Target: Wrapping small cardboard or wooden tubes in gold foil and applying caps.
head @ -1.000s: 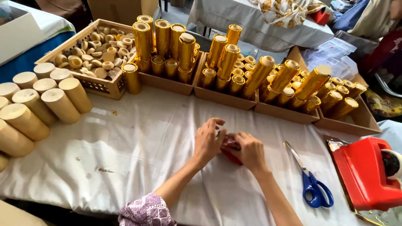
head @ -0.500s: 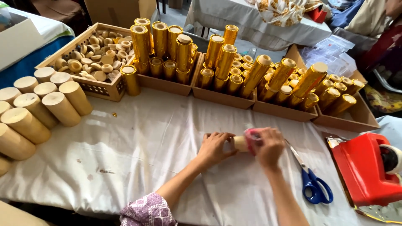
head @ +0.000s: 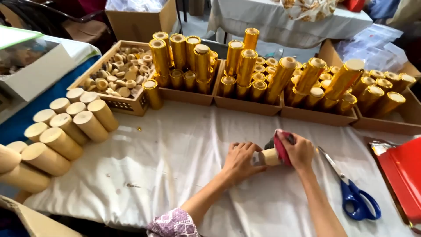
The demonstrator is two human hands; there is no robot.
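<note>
My left hand [head: 240, 159] and my right hand [head: 299, 151] meet over a white cloth-covered table [head: 175, 162]. Between them lies a short plain wooden cylinder [head: 268, 156], its pale end facing left. My left hand's fingers touch that end. My right hand grips the other end, with a piece of red foil [head: 280, 145] pressed around the cylinder under the fingers. How far the foil wraps around is hidden by my right hand.
Blue-handled scissors [head: 353, 193] lie right of my hands. A red object [head: 401, 175] sits at the right edge. Shallow trays of gold-wrapped cylinders [head: 245, 70] line the back. Plain wooden cylinders [head: 66, 131] are stacked at left, beside a basket of small wooden caps [head: 116, 77].
My hands moved rightward on the cloth. They were bunched together over the red foil; now the cylinder's bare end shows between them, with the foil at my right hand.
</note>
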